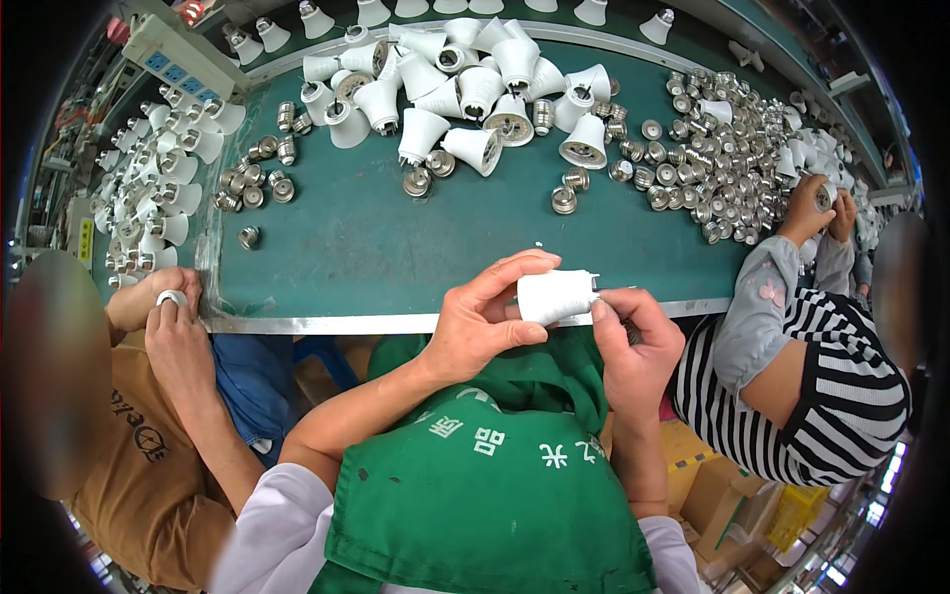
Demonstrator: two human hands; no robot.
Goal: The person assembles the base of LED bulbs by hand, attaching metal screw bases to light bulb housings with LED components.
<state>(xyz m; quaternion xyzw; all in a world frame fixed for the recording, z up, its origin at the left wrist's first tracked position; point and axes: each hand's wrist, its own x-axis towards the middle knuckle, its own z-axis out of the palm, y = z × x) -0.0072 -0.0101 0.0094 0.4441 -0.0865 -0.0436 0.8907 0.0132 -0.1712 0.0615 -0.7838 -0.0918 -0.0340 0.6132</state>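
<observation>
Holds a white bulb housing (554, 296) between thumb and fingers of the left grip (477, 317), near frame centre; rests the right grip (641, 342) at its right end, cannot tell whether pinching anything.

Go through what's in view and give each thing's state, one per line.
Left hand: closed around white housing
Right hand: thumb and finger at the housing's right end
White housing: tipped sideways, no metal cap on
Far-side housings: loose, jumbled
Metal caps, right: loose, heaped
Left-side housings: capped, grouped
</observation>
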